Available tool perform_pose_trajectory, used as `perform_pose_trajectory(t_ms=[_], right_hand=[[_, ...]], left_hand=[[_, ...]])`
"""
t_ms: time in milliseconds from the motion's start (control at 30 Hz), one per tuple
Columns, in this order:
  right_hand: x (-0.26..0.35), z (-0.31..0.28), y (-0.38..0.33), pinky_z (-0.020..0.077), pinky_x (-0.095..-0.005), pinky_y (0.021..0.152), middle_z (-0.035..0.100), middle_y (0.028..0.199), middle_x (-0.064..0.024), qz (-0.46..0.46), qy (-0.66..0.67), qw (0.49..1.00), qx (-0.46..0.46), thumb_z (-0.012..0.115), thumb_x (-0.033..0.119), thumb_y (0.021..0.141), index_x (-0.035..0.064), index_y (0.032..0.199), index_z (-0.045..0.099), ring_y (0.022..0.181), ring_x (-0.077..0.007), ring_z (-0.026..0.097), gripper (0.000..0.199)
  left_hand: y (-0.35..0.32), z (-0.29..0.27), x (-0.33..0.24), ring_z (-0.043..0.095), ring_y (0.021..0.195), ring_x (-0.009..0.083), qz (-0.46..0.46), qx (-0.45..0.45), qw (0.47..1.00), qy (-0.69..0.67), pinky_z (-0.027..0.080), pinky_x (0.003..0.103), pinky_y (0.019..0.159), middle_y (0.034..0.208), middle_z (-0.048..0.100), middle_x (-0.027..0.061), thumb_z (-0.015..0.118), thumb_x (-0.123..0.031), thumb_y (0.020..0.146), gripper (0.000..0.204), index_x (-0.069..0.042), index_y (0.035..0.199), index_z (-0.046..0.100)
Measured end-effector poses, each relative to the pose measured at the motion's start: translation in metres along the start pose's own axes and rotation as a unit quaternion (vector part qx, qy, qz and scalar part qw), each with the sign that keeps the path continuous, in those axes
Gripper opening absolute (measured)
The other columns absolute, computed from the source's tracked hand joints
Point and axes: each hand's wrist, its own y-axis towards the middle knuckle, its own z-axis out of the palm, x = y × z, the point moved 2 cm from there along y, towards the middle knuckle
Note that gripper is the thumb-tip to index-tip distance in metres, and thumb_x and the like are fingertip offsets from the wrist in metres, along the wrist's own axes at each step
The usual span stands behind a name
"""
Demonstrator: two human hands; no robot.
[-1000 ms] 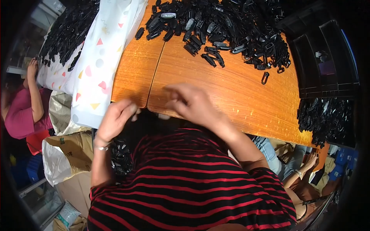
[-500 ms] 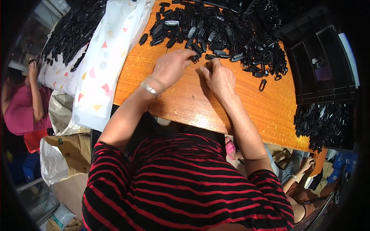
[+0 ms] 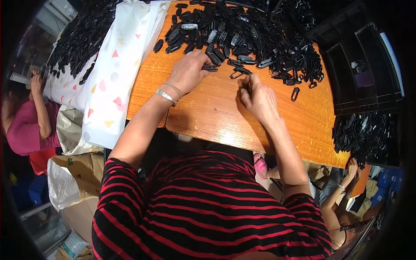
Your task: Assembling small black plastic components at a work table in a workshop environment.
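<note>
My left hand [image 3: 189, 73] is closed, with a small black plastic piece [image 3: 210, 68] pinched between its thumb and fingers just above the tabletop. To its right, my right hand [image 3: 261, 99] rests over the wood with its fingers curled in. A narrow black open frame [image 3: 239, 73] lies right at those fingertips. What the right fingers themselves hold, if anything, is hidden under them. Beyond both hands spreads a big pile of black plastic parts [image 3: 229, 32], some solid and some frame-shaped.
The orange wooden table [image 3: 216, 115] has one loose black frame [image 3: 295, 94] at right. A patterned white sheet [image 3: 110, 78] covers the left side, beside another black heap [image 3: 82, 41]. A black crate [image 3: 364, 73] and more parts [image 3: 364, 134] are at right. Other people work on both sides.
My left hand has drawn slightly left and back toward me with the black piece. My right hand has moved right and nearer, and a narrow frame now shows at its fingertips.
</note>
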Motion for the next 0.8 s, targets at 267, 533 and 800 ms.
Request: perform_pose_trajectory(t_ms=[267,533,800], right_hand=[[-0.012,-0.002,-0.012,0.0508,-0.0462,0.066,0.064,0.076,-0.0219,0.015,-0.004,1.0,-0.026,0.057,0.011,0.088,0.0011,0.098,0.057,0.072,-0.0414,0.064,0.014],[-0.016,-0.002,-0.016,0.0516,-0.045,0.073,0.059,0.105,-0.0186,0.038,-0.01,0.998,-0.042,0.058,0.006,0.088,-0.0008,0.104,0.06,0.087,-0.0394,0.063,0.018],[-0.019,-0.012,-0.021,0.0518,-0.0382,0.074,0.062,0.096,-0.0163,-0.002,0.005,1.0,0.0,0.067,0.001,0.082,-0.0014,0.104,0.064,0.086,-0.0325,0.065,0.023]], left_hand=[[-0.014,0.0,-0.005,0.059,0.09,0.0325,0.002,-0.026,0.999,-0.022,0.048,0.04,0.078,0.093,0.06,0.012,0.072,-0.006,0.076,0.018,-0.005,0.092,0.063],[-0.027,0.011,-0.016,0.055,0.075,0.0029,-0.119,0.044,0.933,-0.337,0.046,0.017,0.067,0.088,0.058,-0.0018,0.068,0.004,0.082,0.021,-0.003,0.101,0.062],[-0.036,0.02,-0.02,0.061,0.082,0.007,-0.149,0.012,0.812,-0.564,0.052,0.019,0.076,0.095,0.064,0.0038,0.067,0.006,0.083,0.027,0.003,0.109,0.059]])
